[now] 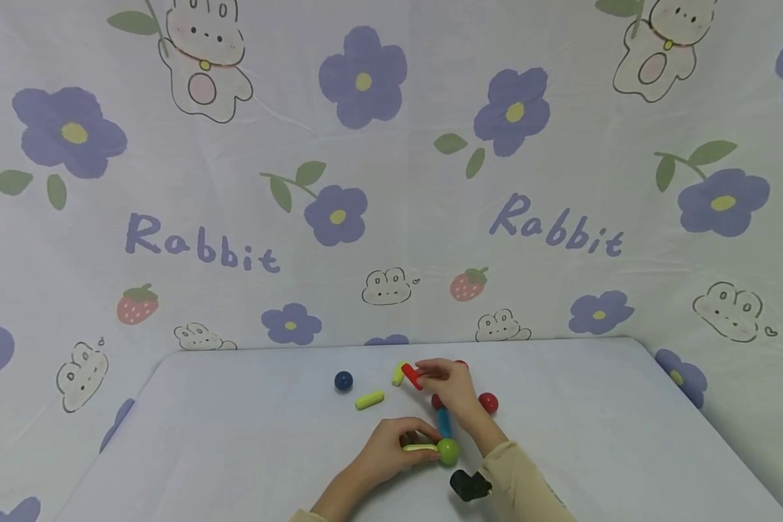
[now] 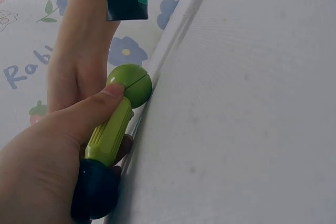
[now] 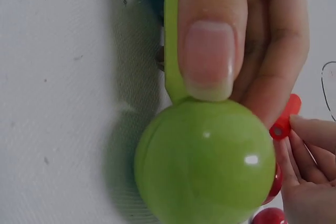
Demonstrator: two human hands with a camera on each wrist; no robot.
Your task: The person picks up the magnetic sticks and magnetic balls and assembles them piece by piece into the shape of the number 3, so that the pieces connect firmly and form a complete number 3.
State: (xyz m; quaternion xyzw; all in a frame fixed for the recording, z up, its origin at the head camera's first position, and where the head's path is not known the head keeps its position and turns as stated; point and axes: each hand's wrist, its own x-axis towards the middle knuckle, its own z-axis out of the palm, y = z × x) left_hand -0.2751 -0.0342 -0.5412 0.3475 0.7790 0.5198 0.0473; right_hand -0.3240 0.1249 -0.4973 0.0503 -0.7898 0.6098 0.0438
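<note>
My left hand (image 1: 388, 451) holds a yellow-green toy building rod (image 2: 109, 135), its thumb pressing where the rod meets a green ball (image 1: 447, 452). A dark blue ball (image 2: 95, 190) sits at the rod's other end, partly hidden by the hand. From the green ball a blue rod (image 1: 443, 423) runs back to a red ball (image 1: 437, 401), which the right hand partly covers. Farther back, my right hand (image 1: 455, 391) pinches a red rod (image 1: 412, 376) between thumb and fingers. In the head view, that rod overlaps a yellow rod (image 1: 398, 374).
Left of the hands lie another yellow rod (image 1: 369, 399) and a loose dark blue ball (image 1: 343, 380). One red ball (image 1: 489, 403) rests right of the right hand; another red ball (image 1: 462, 365) shows partly behind it. A flower-printed cloth (image 1: 391, 167) hangs behind the white table (image 1: 235, 442).
</note>
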